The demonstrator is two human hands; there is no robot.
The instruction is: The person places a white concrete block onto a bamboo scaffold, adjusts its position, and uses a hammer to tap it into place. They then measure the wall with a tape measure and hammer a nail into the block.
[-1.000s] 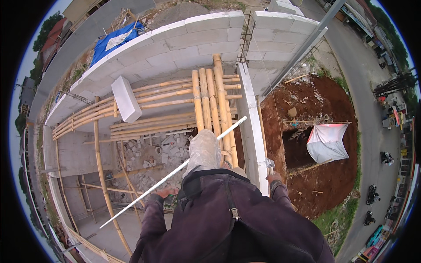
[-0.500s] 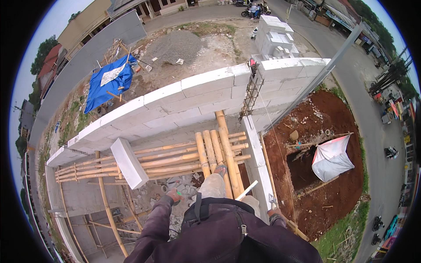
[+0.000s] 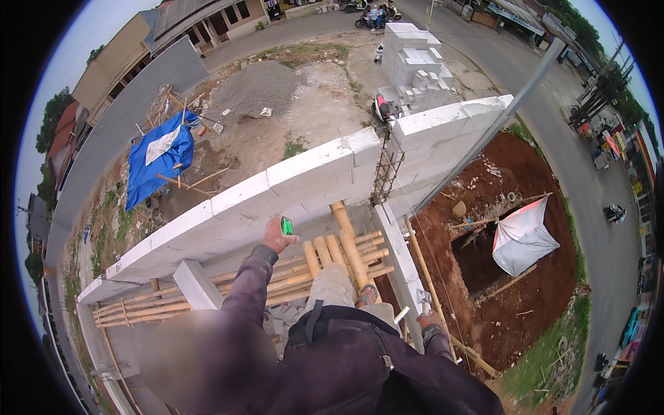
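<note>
My left hand (image 3: 278,236) is raised in front of the long white block wall (image 3: 304,171), its fingers closed round a small green-and-dark object (image 3: 287,225) whose kind is not clear. Low on the right, my right hand (image 3: 429,320) is closed at the top of the short side wall (image 3: 408,270). A small grey metal tool (image 3: 423,298) sticks out ahead of it; its handle is hidden. Beside my right leg a white stick (image 3: 401,315) shows. My sandalled foot (image 3: 367,295) stands on the bamboo poles (image 3: 349,238).
A loose white block (image 3: 198,285) leans across more bamboo poles on the left. A rebar column (image 3: 389,166) rises at the wall corner, with a string running down from it. To the right lies a dug pit (image 3: 477,259) in red soil, partly under a sheet (image 3: 522,238).
My left hand has risen and moved forward with the green object, from above the rubble to near the long wall. My right hand has shifted slightly forward along the side wall.
</note>
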